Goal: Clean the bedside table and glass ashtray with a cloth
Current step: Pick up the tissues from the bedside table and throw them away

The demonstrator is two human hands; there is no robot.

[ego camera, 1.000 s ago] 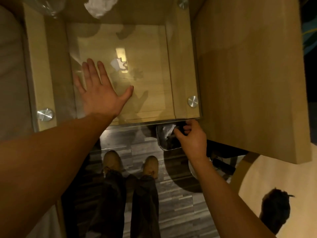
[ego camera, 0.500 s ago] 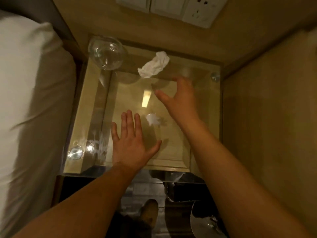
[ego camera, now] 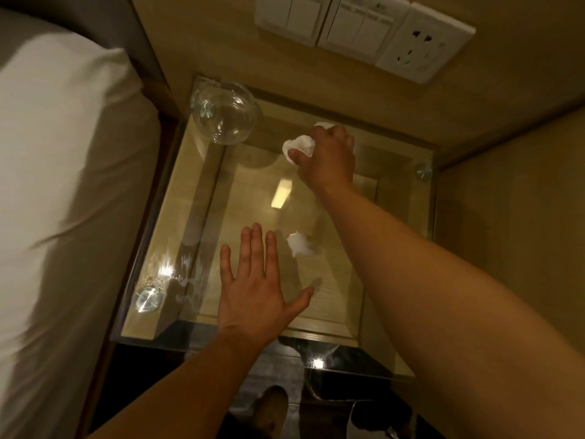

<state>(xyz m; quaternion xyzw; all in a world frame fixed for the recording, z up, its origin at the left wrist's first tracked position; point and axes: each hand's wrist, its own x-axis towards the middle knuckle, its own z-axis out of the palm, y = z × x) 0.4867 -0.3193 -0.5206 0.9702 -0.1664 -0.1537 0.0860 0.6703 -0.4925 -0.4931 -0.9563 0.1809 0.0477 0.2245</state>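
Note:
The bedside table (ego camera: 202, 198) has a clear glass top over a pale wooden frame. A round glass ashtray (ego camera: 225, 113) stands at its far left corner. My right hand (ego camera: 326, 156) reaches to the far middle of the top and grips a crumpled white cloth (ego camera: 299, 145), which shows at my fingertips. The cloth's reflection appears lower on the glass. My left hand (ego camera: 256, 286) lies flat near the front edge with its fingers spread, holding nothing.
A bed with a white pillow (ego camera: 63, 172) runs along the left side. A wall with switches (ego camera: 335, 20) and a socket (ego camera: 425, 42) stands behind the table. A wooden panel (ego camera: 512, 255) borders the right. Metal studs (ego camera: 423, 173) mark the glass corners.
The view has swung up from the table's front edge to its whole top. My right hand has left the lower shelf, reached to the far side and closed on the cloth.

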